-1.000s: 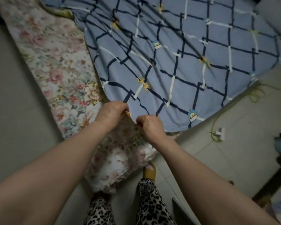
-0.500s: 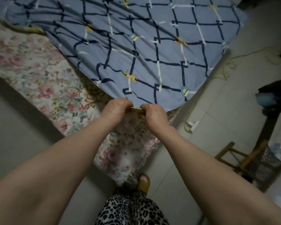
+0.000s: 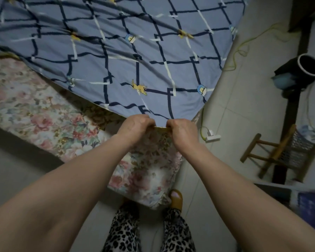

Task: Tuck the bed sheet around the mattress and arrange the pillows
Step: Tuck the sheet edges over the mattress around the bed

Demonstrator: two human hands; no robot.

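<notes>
The blue cotton bed sheet with navy lattice lines (image 3: 116, 57) is spread but untucked — its near corner is pinched in the curled fingers of the left hand (image 3: 135, 127) and right hand (image 3: 183, 130), short of the corner of the floral-patterned mattress (image 3: 35, 113). Tucking remains; no pillows are seen. Right of the mattress lie a white plug adapter (image 3: 212, 136) and a small wooden stool (image 3: 280, 153) — neither judged obstructive.

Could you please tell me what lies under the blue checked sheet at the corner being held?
The floral mattress shows beneath the blue sheet; both hands pinch its corner. The covered part is hidden.
</notes>
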